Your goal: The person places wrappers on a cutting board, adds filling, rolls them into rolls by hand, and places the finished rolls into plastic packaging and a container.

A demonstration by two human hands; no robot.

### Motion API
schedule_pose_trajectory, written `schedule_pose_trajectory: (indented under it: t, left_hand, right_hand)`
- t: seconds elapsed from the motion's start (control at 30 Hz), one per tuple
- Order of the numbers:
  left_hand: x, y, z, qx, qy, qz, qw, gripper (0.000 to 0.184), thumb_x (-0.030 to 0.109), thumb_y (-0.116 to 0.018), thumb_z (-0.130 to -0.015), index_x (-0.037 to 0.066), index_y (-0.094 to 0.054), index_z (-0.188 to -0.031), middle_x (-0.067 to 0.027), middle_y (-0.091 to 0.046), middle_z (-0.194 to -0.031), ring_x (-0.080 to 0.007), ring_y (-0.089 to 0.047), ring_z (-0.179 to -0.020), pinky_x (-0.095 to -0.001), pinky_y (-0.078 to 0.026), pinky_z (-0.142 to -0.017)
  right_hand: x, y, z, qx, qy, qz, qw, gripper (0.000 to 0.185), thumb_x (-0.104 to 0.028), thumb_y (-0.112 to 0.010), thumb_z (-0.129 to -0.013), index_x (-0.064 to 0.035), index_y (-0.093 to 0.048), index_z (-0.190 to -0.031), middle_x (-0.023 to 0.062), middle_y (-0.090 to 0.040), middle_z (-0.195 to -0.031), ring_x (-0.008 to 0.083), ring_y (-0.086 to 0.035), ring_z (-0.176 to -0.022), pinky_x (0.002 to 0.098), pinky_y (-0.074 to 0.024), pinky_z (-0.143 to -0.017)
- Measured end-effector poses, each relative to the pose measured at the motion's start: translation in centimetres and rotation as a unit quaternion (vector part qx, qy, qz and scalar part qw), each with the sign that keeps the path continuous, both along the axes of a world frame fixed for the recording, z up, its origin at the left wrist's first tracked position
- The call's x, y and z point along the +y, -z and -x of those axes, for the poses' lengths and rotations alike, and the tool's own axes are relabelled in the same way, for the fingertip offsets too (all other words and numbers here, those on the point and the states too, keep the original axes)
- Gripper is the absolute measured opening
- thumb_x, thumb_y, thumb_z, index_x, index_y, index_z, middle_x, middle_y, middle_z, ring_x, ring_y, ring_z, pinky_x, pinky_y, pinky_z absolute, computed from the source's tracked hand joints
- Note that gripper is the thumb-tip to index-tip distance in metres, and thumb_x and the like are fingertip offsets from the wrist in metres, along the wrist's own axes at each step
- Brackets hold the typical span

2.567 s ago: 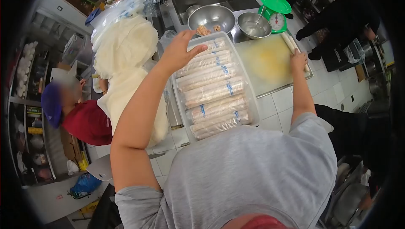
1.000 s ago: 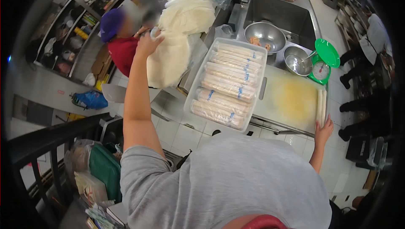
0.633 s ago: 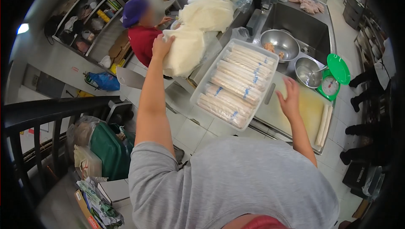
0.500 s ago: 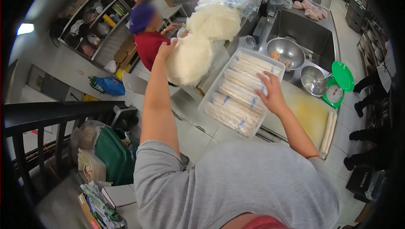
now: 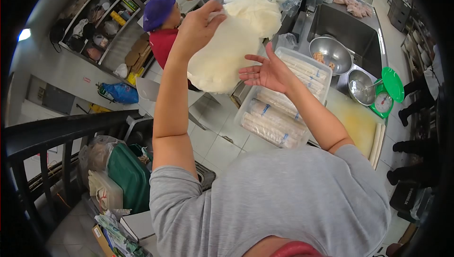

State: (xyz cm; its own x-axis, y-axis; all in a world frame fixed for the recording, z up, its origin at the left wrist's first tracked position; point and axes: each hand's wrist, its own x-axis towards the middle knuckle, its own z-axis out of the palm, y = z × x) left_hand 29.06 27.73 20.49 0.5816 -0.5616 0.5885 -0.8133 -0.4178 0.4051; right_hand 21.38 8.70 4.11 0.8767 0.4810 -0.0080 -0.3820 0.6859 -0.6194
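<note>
While the left hand [image 5: 202, 26], near eleven o'clock in view, pinches the edge of a thin, round, cream-white sheet [image 5: 224, 56] between thumb and fingertips, the right hand [image 5: 268, 73] is palm-up at one, fingers apart, just beside it. That sheet sits at twelve; a rectangular translucent plastic tub [image 5: 306, 58] of pale, clear-wrapped rolls [image 5: 279, 110] lies toward two.

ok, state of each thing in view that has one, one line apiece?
Left hand: pinching an edge of a pale sheet
Right hand: open, empty, fingers spread
Tub: lidless, loaded
Wrapped rolls: side by side in the tub
Cutting board: stained yellow
Bare rolls: lying along the board's edge
Larger bowl: mostly empty, pinkish bits inside
Smaller bowl: utensil resting inside
Scale: pan unloaded, reading illegible
</note>
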Motion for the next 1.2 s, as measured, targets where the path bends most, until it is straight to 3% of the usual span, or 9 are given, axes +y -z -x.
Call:
schedule_pose_trajectory:
  t: [0.17, 0.3, 0.47, 0.57, 0.6, 0.67, 0.77, 1.13, 1.2]
  left_hand:
    - [0.4, -1.0, -0.2, -0.020, 0.045, 0.042, 0.998, 0.024, 0.020, -0.063, -0.087, 0.001, -0.059, -0.101, -0.0045, -0.063, -0.088, -0.0103, -0.056, -0.078, -0.0254, -0.046, -0.070]
    - [2.5, 0.4, -6.3, 0.122, -0.168, -0.043, 0.977, 0.026, 0.023, -0.061, -0.087, -0.001, -0.059, -0.097, -0.0054, -0.062, -0.084, -0.0126, -0.055, -0.069, -0.0277, -0.046, -0.061]
    - [1.9, 2.7, -7.9, 0.302, -0.150, 0.023, 0.941, 0.023, 0.019, -0.060, -0.086, -0.001, -0.056, -0.097, -0.0100, -0.062, -0.084, -0.0150, -0.059, -0.069, -0.0283, -0.047, -0.060]
    - [-1.5, 2.4, -3.1, 0.389, -0.069, 0.205, 0.896, 0.025, 0.019, -0.058, -0.087, 0.000, -0.051, -0.103, -0.0125, -0.062, -0.091, -0.0162, -0.062, -0.074, -0.0296, -0.049, -0.062]
    - [-2.1, 2.8, -2.6, 0.434, 0.000, 0.248, 0.866, 0.031, 0.014, -0.059, -0.083, -0.003, -0.052, -0.108, -0.0105, -0.057, -0.088, -0.0173, -0.063, -0.072, -0.0328, -0.051, -0.057]
    - [-2.3, 7.6, -5.0, 0.277, -0.025, 0.171, 0.945, 0.029, 0.020, -0.057, -0.088, -0.001, -0.051, -0.107, -0.0119, -0.060, -0.096, -0.0213, -0.062, -0.083, -0.0345, -0.050, -0.070]
    - [-1.5, 13.6, -4.0, -0.095, -0.078, -0.046, 0.991, 0.033, 0.024, -0.062, -0.084, 0.001, -0.057, -0.107, -0.0167, -0.059, -0.099, -0.0300, -0.058, -0.095, -0.0413, -0.046, -0.081]
    - [3.2, 14.5, -4.1, 0.001, -0.374, -0.110, 0.921, 0.065, 0.037, -0.073, -0.069, 0.007, -0.051, -0.122, -0.0213, -0.051, -0.118, -0.0366, -0.048, -0.113, -0.0488, -0.040, -0.092]
    - [3.9, 14.3, -5.7, 0.088, -0.325, -0.147, 0.930, 0.063, 0.034, -0.071, -0.070, 0.008, -0.051, -0.124, -0.0219, -0.052, -0.120, -0.0364, -0.050, -0.113, -0.0483, -0.040, -0.093]
  right_hand:
    - [1.0, 0.6, -0.4, 0.036, 0.026, -0.054, 0.998, 0.079, -0.070, -0.042, -0.082, -0.0033, -0.040, -0.123, 0.0295, -0.053, -0.112, 0.0384, -0.057, -0.104, 0.0457, -0.0497, -0.085]
    - [2.0, 0.4, -1.2, 0.050, 0.106, 0.125, 0.985, 0.071, -0.061, -0.051, -0.084, -0.0041, -0.038, -0.125, 0.0246, -0.055, -0.112, 0.0333, -0.057, -0.103, 0.0417, -0.0470, -0.088]
    - [4.4, -4.0, -1.5, -0.204, 0.304, 0.400, 0.840, 0.066, -0.040, -0.063, -0.086, -0.0016, -0.034, -0.131, 0.0174, -0.055, -0.112, 0.0222, -0.054, -0.104, 0.0325, -0.0440, -0.087]
    - [6.6, -3.7, -4.0, -0.333, 0.427, 0.451, 0.710, 0.061, -0.034, -0.070, -0.077, 0.0041, -0.046, -0.119, 0.0215, -0.057, -0.113, 0.0226, -0.059, -0.093, 0.0340, -0.0500, -0.074]
    - [5.9, -3.3, -5.7, -0.290, 0.389, 0.412, 0.771, 0.054, -0.029, -0.069, -0.078, 0.0047, -0.049, -0.115, 0.0196, -0.058, -0.107, 0.0220, -0.060, -0.089, 0.0338, -0.0502, -0.072]
    - [3.5, -2.6, -8.5, -0.201, 0.304, 0.326, 0.872, 0.040, -0.021, -0.066, -0.079, 0.0058, -0.055, -0.107, 0.0158, -0.062, -0.095, 0.0207, -0.062, -0.081, 0.0335, -0.0508, -0.067]
    - [0.3, -4.1, -6.8, -0.089, 0.347, 0.260, 0.897, 0.023, -0.014, -0.060, -0.083, 0.0049, -0.059, -0.097, 0.0099, -0.062, -0.081, 0.0202, -0.061, -0.068, 0.0321, -0.0492, -0.059]
    - [-17.3, -4.7, 6.3, -0.115, 0.536, 0.318, 0.774, 0.031, -0.029, -0.058, -0.091, -0.0027, -0.063, -0.104, 0.0026, -0.064, -0.095, 0.0120, -0.057, -0.082, 0.0253, -0.0454, -0.073]
    - [-20.8, -3.5, 8.6, -0.078, 0.510, 0.375, 0.770, 0.033, -0.032, -0.057, -0.091, -0.0038, -0.063, -0.107, 0.0019, -0.064, -0.094, 0.0113, -0.057, -0.082, 0.0254, -0.0451, -0.074]
